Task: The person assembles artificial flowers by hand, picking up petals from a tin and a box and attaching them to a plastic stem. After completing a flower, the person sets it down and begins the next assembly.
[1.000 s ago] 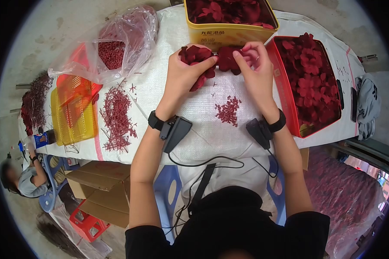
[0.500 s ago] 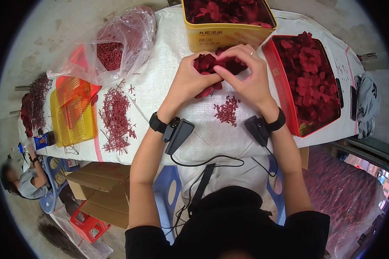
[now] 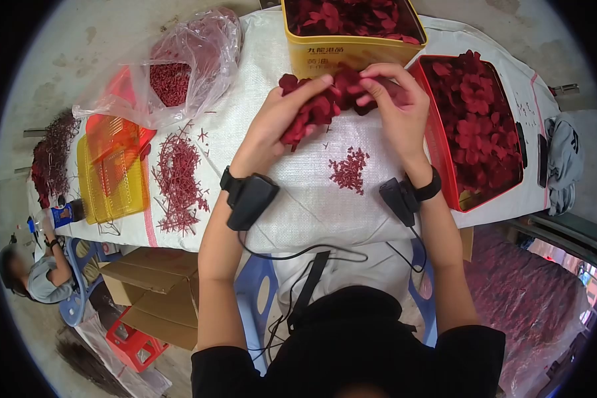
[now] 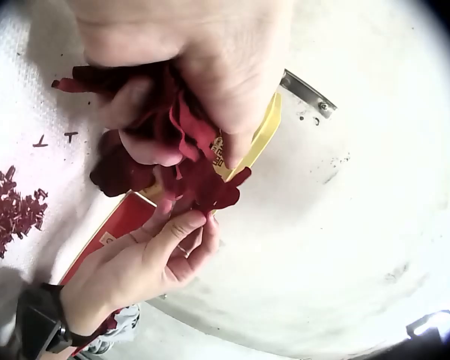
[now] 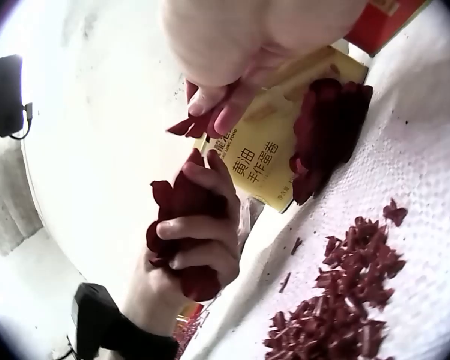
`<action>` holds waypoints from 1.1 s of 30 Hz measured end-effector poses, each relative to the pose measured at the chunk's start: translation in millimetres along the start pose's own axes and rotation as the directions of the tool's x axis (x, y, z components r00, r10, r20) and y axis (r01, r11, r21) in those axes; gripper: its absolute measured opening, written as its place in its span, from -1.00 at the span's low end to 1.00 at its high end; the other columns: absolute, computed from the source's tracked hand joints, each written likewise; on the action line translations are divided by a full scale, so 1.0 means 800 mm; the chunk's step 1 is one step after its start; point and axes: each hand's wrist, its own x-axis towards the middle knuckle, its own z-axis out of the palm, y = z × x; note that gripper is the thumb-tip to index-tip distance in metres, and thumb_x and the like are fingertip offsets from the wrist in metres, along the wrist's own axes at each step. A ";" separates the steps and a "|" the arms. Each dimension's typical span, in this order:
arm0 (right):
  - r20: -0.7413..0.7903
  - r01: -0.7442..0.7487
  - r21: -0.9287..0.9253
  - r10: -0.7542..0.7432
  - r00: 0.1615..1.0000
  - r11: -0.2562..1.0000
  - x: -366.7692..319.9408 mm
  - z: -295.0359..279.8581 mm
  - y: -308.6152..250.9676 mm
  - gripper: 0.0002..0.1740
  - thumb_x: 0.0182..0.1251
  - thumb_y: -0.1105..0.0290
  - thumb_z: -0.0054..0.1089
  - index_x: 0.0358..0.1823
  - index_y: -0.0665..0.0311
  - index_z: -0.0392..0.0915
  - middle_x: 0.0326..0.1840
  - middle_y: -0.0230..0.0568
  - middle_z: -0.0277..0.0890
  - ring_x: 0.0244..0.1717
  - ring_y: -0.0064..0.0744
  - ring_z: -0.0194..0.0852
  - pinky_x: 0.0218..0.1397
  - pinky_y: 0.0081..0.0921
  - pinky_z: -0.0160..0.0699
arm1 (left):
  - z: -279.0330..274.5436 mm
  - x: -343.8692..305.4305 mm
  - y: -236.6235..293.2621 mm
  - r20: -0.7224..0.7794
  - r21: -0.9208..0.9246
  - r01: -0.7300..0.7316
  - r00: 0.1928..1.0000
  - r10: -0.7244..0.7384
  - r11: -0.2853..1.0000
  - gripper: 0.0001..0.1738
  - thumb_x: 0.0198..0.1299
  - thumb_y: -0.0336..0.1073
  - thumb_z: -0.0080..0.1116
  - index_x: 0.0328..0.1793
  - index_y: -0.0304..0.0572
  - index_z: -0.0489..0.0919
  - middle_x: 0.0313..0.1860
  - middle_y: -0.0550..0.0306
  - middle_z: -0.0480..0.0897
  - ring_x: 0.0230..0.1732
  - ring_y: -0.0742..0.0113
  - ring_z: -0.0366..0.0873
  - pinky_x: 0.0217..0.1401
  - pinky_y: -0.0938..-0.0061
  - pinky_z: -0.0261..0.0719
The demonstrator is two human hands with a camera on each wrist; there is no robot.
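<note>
My left hand [image 3: 265, 129] grips a thick bunch of dark red flower petals [image 3: 317, 111], its fingers curled round them in the right wrist view. My right hand [image 3: 404, 109] is close by on the right, thumb and fingers pinching a dark red petal piece [image 4: 217, 193] at the bunch's edge. Another dark red petal bundle [image 5: 330, 131] shows in front of the yellow tin [image 3: 351, 56]. Below the hands, a small heap of short red stem bits [image 3: 349, 170] lies on the white woven cloth [image 3: 298, 199].
At right stands a red tin [image 3: 438, 132] full of red petals; the yellow tin holds more. To the left are a pile of thin red stems [image 3: 179, 182], a yellow plastic basket [image 3: 116, 199] and a clear bag [image 3: 212, 60] of red bits. Another person [image 3: 46, 275] sits far left.
My hands came together over the petals, then drew apart again. The left hand has turned, so more of its bunch shows, and the right hand has shifted right.
</note>
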 end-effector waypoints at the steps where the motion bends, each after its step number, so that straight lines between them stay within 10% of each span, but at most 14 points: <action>1: -0.011 0.069 -0.001 -0.069 0.998 0.998 0.000 0.002 0.001 -0.92 0.28 0.62 0.21 -0.22 0.37 0.63 -0.25 -0.35 0.61 -0.30 -0.60 0.61 -0.29 -0.64 0.58 | 0.001 -0.002 0.005 0.021 -0.102 0.050 0.999 -0.048 0.994 -0.56 0.26 0.02 0.25 -0.15 -0.29 0.61 -0.49 0.08 0.66 -0.76 0.58 0.35 -0.75 0.70 0.25; 6: 0.202 0.310 -0.374 -0.249 0.947 0.874 0.000 -0.005 -0.011 -0.87 0.18 0.66 0.24 -0.27 0.33 0.65 -0.18 -0.26 0.62 -0.21 -0.45 0.66 -0.21 -0.58 0.63 | -0.005 0.000 0.007 0.012 -0.250 0.019 1.000 -0.016 0.968 -0.55 0.19 0.02 0.32 -0.25 -0.30 0.57 -0.54 0.10 0.61 -0.77 0.54 0.32 -0.75 0.68 0.24; 13: 0.310 0.377 -0.451 -0.254 0.916 0.809 0.002 -0.005 -0.010 -0.83 0.15 0.62 0.27 -0.21 0.31 0.64 -0.20 -0.23 0.62 -0.24 -0.39 0.65 -0.20 -0.55 0.61 | -0.016 0.006 -0.002 -0.121 0.084 -0.127 0.983 0.137 0.988 -0.73 0.09 -0.22 0.41 -0.36 -0.27 0.61 -0.57 0.16 0.60 -0.72 0.54 0.37 -0.69 0.65 0.27; 16: 0.235 -0.018 -0.402 0.121 0.964 0.916 0.002 -0.005 -0.021 -0.79 0.15 0.51 0.33 -0.17 0.32 0.60 -0.25 -0.20 0.60 -0.30 -0.34 0.63 -0.22 -0.52 0.59 | -0.013 0.002 0.004 -0.161 0.026 -0.121 0.979 0.124 0.992 -0.76 0.07 -0.27 0.43 -0.40 -0.27 0.61 -0.58 0.19 0.60 -0.71 0.54 0.39 -0.66 0.66 0.30; 19: 0.442 -0.023 -0.571 0.330 0.834 0.821 0.008 -0.025 -0.025 -0.69 0.14 0.33 0.39 -0.13 0.30 0.57 -0.36 -0.18 0.55 -0.37 -0.30 0.56 -0.23 -0.48 0.55 | -0.010 0.001 0.008 -0.162 0.041 -0.145 0.975 0.150 0.989 -0.76 0.07 -0.27 0.42 -0.39 -0.27 0.61 -0.56 0.19 0.61 -0.70 0.54 0.41 -0.64 0.66 0.32; 23: 0.635 0.282 -0.624 0.263 0.726 0.728 -0.028 -0.038 -0.039 -0.39 0.06 0.11 0.44 0.07 0.31 0.46 -0.01 -0.05 0.45 0.01 -0.09 0.40 0.11 -0.31 0.43 | -0.016 0.006 0.001 -0.143 0.023 -0.174 0.974 0.175 0.985 -0.77 0.08 -0.27 0.41 -0.38 -0.26 0.61 -0.55 0.19 0.61 -0.69 0.53 0.42 -0.64 0.65 0.32; 27: 0.615 0.222 -0.584 0.247 0.748 0.781 -0.077 -0.028 -0.051 -0.09 -0.04 0.19 0.49 0.37 0.19 0.24 0.38 -0.02 0.19 0.41 0.07 0.11 0.46 -0.24 0.15 | -0.013 0.000 0.006 -0.144 -0.015 -0.215 0.967 0.211 0.976 -0.78 0.09 -0.27 0.40 -0.38 -0.26 0.60 -0.56 0.19 0.60 -0.68 0.54 0.40 -0.64 0.64 0.31; 33: 0.643 0.433 -0.702 0.241 0.727 0.565 -0.112 -0.004 -0.036 -0.27 0.31 0.17 0.17 0.46 0.23 0.15 0.56 -0.08 0.01 0.57 -0.05 -0.09 0.59 -0.10 -0.13 | -0.013 -0.002 0.005 -0.124 -0.031 -0.231 0.966 0.225 0.973 -0.79 0.10 -0.27 0.38 -0.37 -0.23 0.59 -0.57 0.19 0.59 -0.69 0.55 0.38 -0.65 0.65 0.25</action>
